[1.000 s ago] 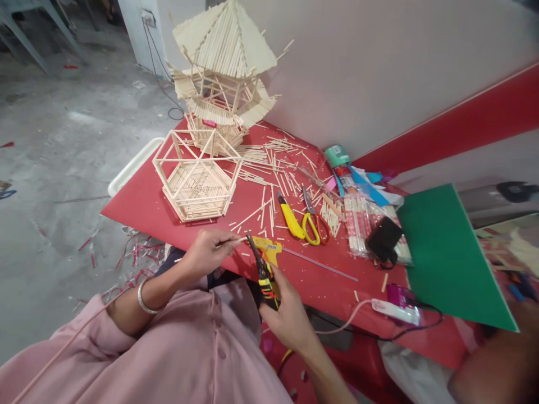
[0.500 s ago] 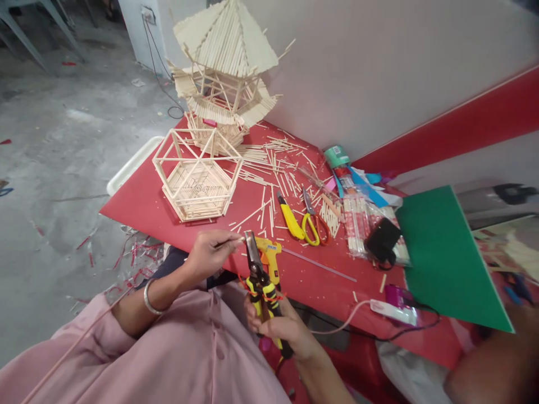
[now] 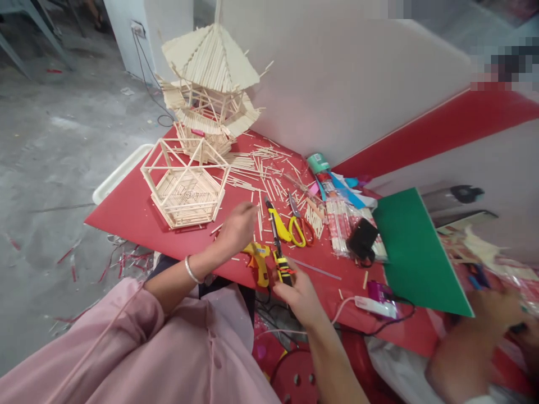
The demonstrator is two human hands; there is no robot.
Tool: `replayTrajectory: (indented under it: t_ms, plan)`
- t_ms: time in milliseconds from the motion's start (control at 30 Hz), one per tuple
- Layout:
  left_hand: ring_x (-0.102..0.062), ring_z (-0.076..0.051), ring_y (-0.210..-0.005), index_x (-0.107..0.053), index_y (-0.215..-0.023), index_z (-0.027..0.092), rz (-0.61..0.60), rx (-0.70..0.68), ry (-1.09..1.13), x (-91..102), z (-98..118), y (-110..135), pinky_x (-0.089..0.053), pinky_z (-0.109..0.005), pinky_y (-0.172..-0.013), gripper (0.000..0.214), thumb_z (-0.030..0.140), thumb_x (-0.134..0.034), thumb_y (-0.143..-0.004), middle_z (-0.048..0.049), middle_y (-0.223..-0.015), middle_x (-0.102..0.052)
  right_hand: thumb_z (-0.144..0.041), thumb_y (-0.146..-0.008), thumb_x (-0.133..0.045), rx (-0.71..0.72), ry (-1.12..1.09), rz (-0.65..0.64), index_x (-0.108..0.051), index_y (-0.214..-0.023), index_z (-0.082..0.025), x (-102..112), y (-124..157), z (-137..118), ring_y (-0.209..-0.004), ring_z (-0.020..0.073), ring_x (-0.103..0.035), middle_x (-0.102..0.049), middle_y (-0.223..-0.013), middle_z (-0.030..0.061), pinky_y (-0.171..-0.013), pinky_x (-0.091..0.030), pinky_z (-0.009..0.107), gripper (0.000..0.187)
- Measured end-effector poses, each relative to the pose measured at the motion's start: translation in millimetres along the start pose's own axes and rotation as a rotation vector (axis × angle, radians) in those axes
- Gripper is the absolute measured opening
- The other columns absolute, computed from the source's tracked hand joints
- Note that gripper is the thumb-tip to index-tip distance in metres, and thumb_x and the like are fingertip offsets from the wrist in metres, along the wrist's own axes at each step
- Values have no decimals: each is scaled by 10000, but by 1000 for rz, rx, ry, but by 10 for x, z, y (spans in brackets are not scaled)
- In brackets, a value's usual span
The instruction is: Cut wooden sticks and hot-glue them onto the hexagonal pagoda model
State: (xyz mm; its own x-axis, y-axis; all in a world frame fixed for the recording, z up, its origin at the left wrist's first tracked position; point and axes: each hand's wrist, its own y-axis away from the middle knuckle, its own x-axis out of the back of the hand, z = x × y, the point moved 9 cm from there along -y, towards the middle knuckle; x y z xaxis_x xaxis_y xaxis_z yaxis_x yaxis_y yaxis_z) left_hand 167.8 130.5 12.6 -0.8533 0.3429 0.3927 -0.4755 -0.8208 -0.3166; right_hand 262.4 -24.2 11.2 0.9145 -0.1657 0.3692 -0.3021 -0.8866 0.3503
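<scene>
My right hand (image 3: 298,290) is closed round the black and yellow handles of a pair of snips (image 3: 281,264), whose narrow end points away from me over the red table. My left hand (image 3: 238,229), with a bracelet at the wrist, reaches over the table with fingers closed together. Its fingertips are by the loose wooden sticks (image 3: 260,220); what they hold, if anything, is hidden. Between my hands lies a yellow glue gun (image 3: 260,261). Left of my left hand stands an open hexagonal stick frame (image 3: 189,193) on a stick base.
A stick pagoda model (image 3: 213,62) stands behind. Scissors (image 3: 298,230) and a yellow cutter knife (image 3: 278,223) lie beyond the snips. Bagged sticks (image 3: 339,224), a black adapter (image 3: 362,238) and a green board (image 3: 421,258) are right. A co-worker's arm (image 3: 463,353) is at lower right.
My left hand has moved away from the snips' blades, forward and right to the loose sticks. The snips in my right hand have turned edge-on and swung right and forward; their handles look closer together.
</scene>
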Motion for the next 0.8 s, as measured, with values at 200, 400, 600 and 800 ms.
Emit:
replayTrajectory:
  t_ms: [200, 400, 600, 800]
  plan:
    - [-516, -106, -411, -631, -826, 150, -291, 561, 529, -82, -102, 398, -382, -219, -417, 181, 257, -494, -876, -1, -599, -618, -212, -664, -554, 59, 232, -43, -603, -1224, -175, -15, -47, 60, -668, 162, -580, -691, -796, -7, -661, -471, 264, 563]
    - [-481, -73, -421, -506, -563, 167, -115, 319, 293, 280, -90, 414, -317, -178, -424, 255, 181, -526, -817, 38, -486, -520, -209, -661, -546, 82, 492, -72, -614, -1236, -192, -33, -75, -5, -807, 226, -672, -745, -929, 51, -742, -510, 310, 579]
    - [-481, -79, -379, -596, -571, 165, -98, 412, 495, 322, -205, 592, -345, -186, -393, 296, 307, -621, -829, 20, -472, -551, -275, -691, -641, 66, 318, -217, -536, -1396, -191, 52, -161, 28, -1046, 257, -673, -707, -1190, 79, -921, -515, 366, 718]
    - [-397, -61, -300, -645, -591, 164, 109, 724, 743, 413, -529, 924, -291, -175, -331, 404, 520, -709, -771, 32, -369, -494, -378, -766, -635, -64, 972, 257, -472, -1442, -104, 297, -921, -171, -1202, 395, -569, -590, -1311, 239, -950, -461, 482, 748]
